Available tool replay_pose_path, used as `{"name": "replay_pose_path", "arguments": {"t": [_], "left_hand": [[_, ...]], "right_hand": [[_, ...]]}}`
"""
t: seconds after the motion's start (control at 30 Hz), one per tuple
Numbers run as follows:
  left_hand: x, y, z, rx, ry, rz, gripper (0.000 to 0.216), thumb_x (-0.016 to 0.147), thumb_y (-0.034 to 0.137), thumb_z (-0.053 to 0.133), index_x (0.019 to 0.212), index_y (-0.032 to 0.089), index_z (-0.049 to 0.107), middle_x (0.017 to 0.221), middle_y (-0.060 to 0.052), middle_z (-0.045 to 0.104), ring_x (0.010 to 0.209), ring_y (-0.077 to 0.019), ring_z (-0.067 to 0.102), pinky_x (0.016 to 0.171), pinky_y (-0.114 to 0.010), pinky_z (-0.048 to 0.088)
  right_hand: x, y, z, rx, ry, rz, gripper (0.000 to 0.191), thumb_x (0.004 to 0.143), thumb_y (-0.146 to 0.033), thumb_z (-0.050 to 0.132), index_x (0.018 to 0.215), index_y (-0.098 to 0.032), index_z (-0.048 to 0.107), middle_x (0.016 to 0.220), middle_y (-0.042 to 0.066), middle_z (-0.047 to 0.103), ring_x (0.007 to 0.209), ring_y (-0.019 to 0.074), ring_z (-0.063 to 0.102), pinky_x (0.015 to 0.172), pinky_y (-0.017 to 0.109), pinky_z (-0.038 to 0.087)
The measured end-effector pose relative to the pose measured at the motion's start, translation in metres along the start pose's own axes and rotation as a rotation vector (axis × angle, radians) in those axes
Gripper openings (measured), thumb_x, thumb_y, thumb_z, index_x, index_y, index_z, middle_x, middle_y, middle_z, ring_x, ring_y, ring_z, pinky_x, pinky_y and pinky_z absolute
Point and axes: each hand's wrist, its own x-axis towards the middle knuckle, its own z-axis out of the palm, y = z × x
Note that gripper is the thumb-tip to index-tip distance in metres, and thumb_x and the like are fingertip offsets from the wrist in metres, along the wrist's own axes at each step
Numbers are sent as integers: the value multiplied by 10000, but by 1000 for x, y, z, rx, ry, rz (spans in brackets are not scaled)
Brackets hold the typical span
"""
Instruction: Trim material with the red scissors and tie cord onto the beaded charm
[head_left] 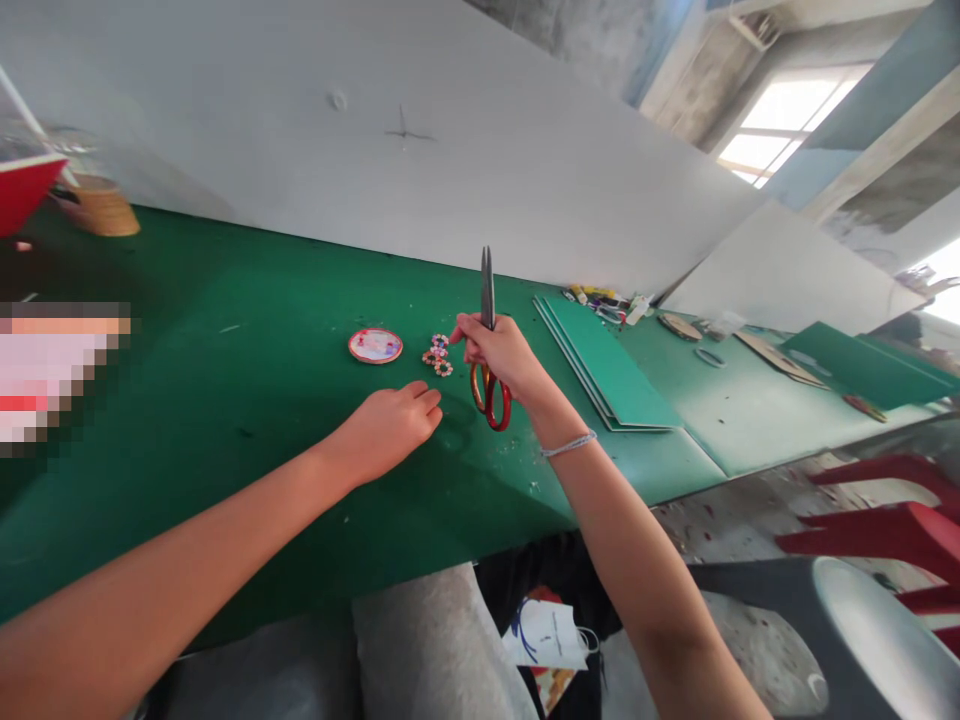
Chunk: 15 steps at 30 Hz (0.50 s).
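Where my view begins, a red thing (28,190) is cut off. One oval (375,346) lies on the surface (247,280); near it the left hand (397,425)'s underside is hidden, so I cannot tell whether it grips anything. Beads (437,355), too small to count, lie beside the right hand (499,350), which clutches one pair of scissors (488,290), blades up. Stacked boards (611,360) lie near.

Red-and-orange-handled, grey-bladed scissors (488,290) stand out over a green table (202,390), a red-rimmed, pale-centred plaque (376,346) at their nine o'clock.

scissor blades (488,285): smooth metal | scissor handles (491,398): glossy | tabletop (247,275): smooth, sheened | backboard (285,120): matt
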Motion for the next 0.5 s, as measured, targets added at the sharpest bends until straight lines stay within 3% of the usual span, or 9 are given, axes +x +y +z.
{"name": "replay_pose_path", "arguments": {"t": [0.23,0.4,0.5], "left_hand": [[0,-2,-4,-117,-105,-77,196,899,80,482,790,141,633,819,-77,619,836,-223,585,603,-293,442],[-3,-15,-3,-462,-88,-224,270,962,197,434,933,160,699,934,-69,666,905,-201,632,810,-328,500],[-4,-21,0,-646,-52,-302,263,939,192,459,929,178,722,936,-55,685,890,-180,650,822,-305,503]], "right_hand": [[-8,3,11,-66,-28,-2,338,927,-206,529,602,-137,596,436,-86,375,429,53,351,494,208,320],[-13,3,12,-31,-62,-9,331,922,-226,538,609,-136,602,454,-85,371,444,53,350,497,204,318],[-12,6,7,34,-116,-20,325,903,-290,577,616,-142,609,459,-85,363,455,57,352,504,207,326]]}}
